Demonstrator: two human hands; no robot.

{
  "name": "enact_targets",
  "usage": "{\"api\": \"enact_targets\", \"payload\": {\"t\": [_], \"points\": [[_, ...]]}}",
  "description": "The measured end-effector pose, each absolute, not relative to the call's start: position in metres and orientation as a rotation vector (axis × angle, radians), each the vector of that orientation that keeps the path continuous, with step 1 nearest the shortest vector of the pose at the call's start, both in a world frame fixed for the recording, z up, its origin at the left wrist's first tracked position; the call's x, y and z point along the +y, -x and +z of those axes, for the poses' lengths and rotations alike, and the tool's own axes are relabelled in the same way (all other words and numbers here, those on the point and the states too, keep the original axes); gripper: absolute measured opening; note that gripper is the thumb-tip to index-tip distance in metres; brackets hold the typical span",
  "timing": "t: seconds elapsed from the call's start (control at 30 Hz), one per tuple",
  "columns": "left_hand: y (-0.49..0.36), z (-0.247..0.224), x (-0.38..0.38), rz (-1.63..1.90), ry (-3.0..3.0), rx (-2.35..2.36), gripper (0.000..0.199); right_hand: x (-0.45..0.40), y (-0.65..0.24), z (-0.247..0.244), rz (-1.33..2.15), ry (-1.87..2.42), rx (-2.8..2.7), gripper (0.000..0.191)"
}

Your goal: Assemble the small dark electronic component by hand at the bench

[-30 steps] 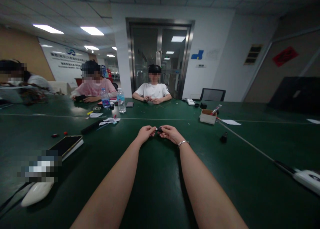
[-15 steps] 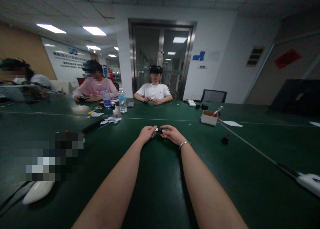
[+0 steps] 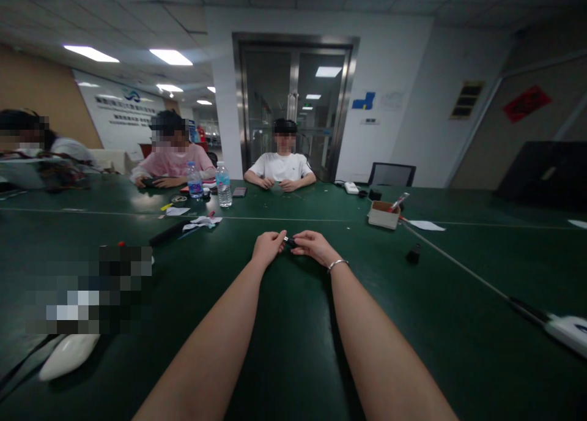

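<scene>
A small black object with a bright silvery end (image 3: 288, 241) is held between my two hands above the green table (image 3: 293, 323). On its silvery side, my left hand (image 3: 269, 247) has its thumb and fingers pinched together. My right hand (image 3: 314, 247), with a silver bracelet at the wrist, is closed on the black end. The fingers partly cover the object, so its exact kind is too small to tell.
A small box (image 3: 384, 215) with a pen-like item stands right of centre, a black clip-like item (image 3: 413, 254) nearer. Bottles (image 3: 224, 185), crumpled paper (image 3: 202, 223) and a white power strip (image 3: 568, 332) lie around. Across the table sits a person in white (image 3: 284, 164).
The small object tilts a little more, its black end lower. My hands stay nearly in place. The view has shifted slightly.
</scene>
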State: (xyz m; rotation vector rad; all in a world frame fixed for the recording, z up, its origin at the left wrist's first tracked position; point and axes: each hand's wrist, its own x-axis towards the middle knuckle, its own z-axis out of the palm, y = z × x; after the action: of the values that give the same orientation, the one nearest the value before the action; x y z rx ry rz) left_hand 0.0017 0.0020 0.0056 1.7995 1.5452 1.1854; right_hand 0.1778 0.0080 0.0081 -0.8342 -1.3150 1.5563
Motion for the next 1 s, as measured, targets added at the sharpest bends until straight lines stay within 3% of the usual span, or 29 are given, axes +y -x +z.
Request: {"api": "enact_targets", "payload": {"t": [0.3, 0.7, 1.0], "points": [[-0.003, 0.007, 0.003, 1.418, -1.931, 1.367, 0.024, 0.021, -0.16, 0.0, 1.029, 1.044, -1.708, 0.031], [-0.004, 0.005, 0.007, 1.302, -1.834, 0.967, 0.03, 0.022, -0.159, -0.008, 0.824, 1.201, -1.802, 0.021], [-0.007, 0.008, 0.005, 1.35, -2.017, 1.347, 0.02, 0.016, -0.153, -0.005, 0.72, 1.255, -1.826, 0.023]]}}
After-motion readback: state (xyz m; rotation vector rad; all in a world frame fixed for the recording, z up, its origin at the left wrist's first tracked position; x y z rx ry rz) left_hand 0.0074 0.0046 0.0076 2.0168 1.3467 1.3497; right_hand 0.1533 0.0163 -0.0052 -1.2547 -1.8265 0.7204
